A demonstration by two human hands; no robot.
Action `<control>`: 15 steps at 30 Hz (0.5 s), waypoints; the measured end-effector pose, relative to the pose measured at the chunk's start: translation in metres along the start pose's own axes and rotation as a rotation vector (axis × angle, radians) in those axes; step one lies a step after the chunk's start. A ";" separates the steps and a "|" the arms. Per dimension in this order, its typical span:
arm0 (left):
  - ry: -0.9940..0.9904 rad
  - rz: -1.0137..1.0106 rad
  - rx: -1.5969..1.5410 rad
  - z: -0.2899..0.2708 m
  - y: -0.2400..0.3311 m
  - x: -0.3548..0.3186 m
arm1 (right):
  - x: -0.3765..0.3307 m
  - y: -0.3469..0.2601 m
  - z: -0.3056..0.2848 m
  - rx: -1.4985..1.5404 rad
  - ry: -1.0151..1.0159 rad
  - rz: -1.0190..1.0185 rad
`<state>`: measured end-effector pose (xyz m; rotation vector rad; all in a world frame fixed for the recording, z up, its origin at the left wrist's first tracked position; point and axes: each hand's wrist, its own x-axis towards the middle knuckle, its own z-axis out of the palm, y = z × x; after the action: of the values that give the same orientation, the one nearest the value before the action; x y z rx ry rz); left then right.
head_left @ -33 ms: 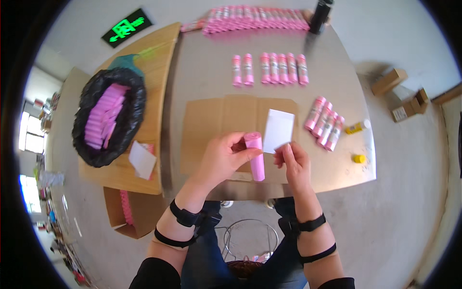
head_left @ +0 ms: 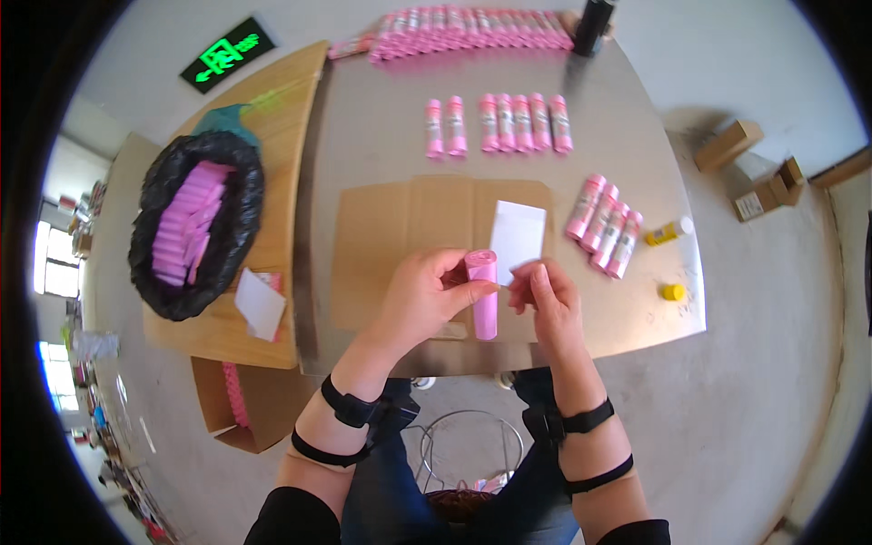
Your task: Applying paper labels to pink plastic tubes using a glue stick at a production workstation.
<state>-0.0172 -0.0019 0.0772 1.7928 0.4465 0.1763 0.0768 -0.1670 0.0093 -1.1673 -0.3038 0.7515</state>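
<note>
A plain pink roll of thin plastic bags (head_left: 486, 309) is held upright over the near edge of a flattened cardboard sheet (head_left: 372, 245). My left hand (head_left: 425, 289) is closed round its upper part, the thumb across the front. Just right of the roll is my right hand (head_left: 550, 295), its fingers curled together and thumb raised; whatever they pinch, if anything, is too small to make out. Behind that hand lies a stack of white paper slips (head_left: 520, 232) on the cardboard. Several labelled pink rolls (head_left: 604, 227) lie side by side to the right.
A yellow glue bottle (head_left: 668, 232) and its yellow cap (head_left: 673, 292) are at the right edge. More labelled rolls (head_left: 520, 123) form a row farther back, with a large pile (head_left: 472, 36) behind. Left, a black-lined basket (head_left: 245, 232) holds plain pink rolls (head_left: 186, 227). A dark bottle (head_left: 593, 27) stands far right.
My right hand's fingertips have come slightly closer to the pink roll. The table scene has shifted a little left in view; my left hand keeps its hold.
</note>
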 end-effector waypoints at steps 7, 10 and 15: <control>-0.173 0.142 0.338 0.041 -0.020 0.021 | -0.003 -0.017 -0.013 -0.011 -0.092 0.019; -0.191 0.192 0.405 0.044 -0.027 0.022 | 0.001 -0.005 -0.017 -0.153 -0.081 0.042; -0.230 0.061 0.239 0.040 -0.030 0.027 | 0.002 -0.011 -0.022 -0.104 -0.026 0.082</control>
<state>0.0151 -0.0212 0.0343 2.0347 0.2560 -0.0434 0.0949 -0.1834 0.0103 -1.2755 -0.3209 0.8312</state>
